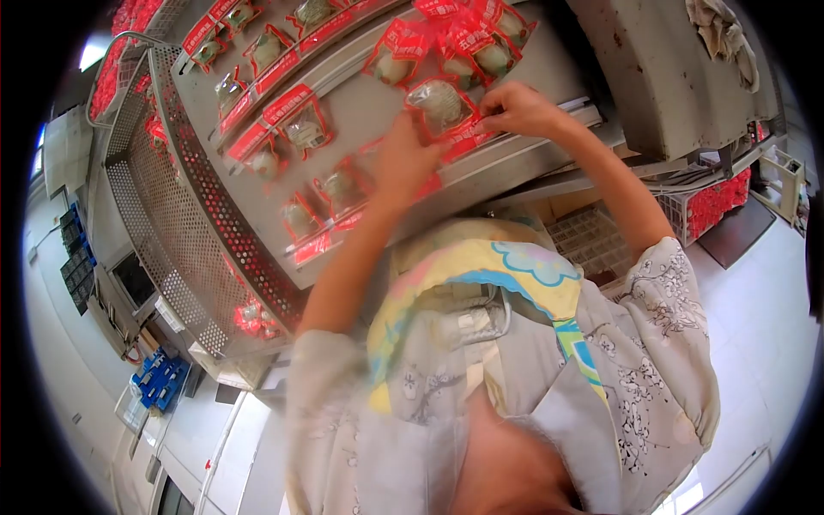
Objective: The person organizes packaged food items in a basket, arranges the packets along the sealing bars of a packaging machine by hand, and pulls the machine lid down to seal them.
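A person's two bare hands meet over a red-and-clear packet (438, 105) on a metal work surface (360, 96), its rounded, pale contents showing between the fingers. The right hand (525, 112) has thumb and forefinger drawn narrow, apparently pinching the packet's right edge; the left hand (405, 161) is at the opposite edge, its grip impossible to tell through motion blur.

Left of the left fingers, a near row of packets (341, 187) lies along the edge, with a middle row (305, 129) and a far row (268, 50) beyond, their red strips roughly lined up along metal bars. Those look like the portion already laid out. Just beyond the fingers of both hands, a loose, overlapping cluster (461, 53) appears still unsorted, and the packet between the hands looks only partly placed.

The left hand and forearm cover part of the near row, the frame's upper edge cuts off the far row, overlaps hide the cluster's count, and whether any packet is sealed cannot be made out
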`<state>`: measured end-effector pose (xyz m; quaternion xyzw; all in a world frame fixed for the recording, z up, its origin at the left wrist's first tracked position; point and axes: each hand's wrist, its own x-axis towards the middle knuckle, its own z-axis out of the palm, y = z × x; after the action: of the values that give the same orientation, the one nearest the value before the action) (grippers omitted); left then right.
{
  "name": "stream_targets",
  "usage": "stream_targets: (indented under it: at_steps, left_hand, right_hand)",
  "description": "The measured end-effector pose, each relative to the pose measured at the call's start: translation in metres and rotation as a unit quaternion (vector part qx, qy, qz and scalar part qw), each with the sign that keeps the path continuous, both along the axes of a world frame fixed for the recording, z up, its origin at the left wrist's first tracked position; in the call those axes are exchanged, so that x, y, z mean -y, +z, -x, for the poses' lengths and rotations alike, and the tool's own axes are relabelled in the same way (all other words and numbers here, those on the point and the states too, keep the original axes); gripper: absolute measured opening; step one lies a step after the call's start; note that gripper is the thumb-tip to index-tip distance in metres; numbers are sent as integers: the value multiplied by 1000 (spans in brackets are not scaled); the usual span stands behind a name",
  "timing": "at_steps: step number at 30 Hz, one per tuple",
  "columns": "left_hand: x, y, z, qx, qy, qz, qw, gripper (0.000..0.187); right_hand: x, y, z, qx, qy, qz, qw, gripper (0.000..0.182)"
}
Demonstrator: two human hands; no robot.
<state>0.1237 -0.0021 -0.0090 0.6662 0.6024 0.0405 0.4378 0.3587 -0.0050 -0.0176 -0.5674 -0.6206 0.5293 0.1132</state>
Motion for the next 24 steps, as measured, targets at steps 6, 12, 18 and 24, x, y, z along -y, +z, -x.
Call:
stream_targets:
  at_steps: [6, 12, 18, 24]
  left_hand:
    - [-2, 2, -11, -131, -36, -104, 985, 62]
    - [2, 3, -14, -153, -54, -56, 985, 65]
    - [4, 15, -13, -119, -90, -73, 986, 49]
    - [-10, 24, -13, -126, -111, -25, 985, 56]
  right_hand:
    - [12, -15, 7, 70, -33, -35, 996, 30]
    - [12, -20, 0, 52, 3, -45, 998, 31]
    - [7, -21, -3, 44, 43, -5, 998, 29]
    - [-2, -4, 2, 61, 62, 24, 996, 29]
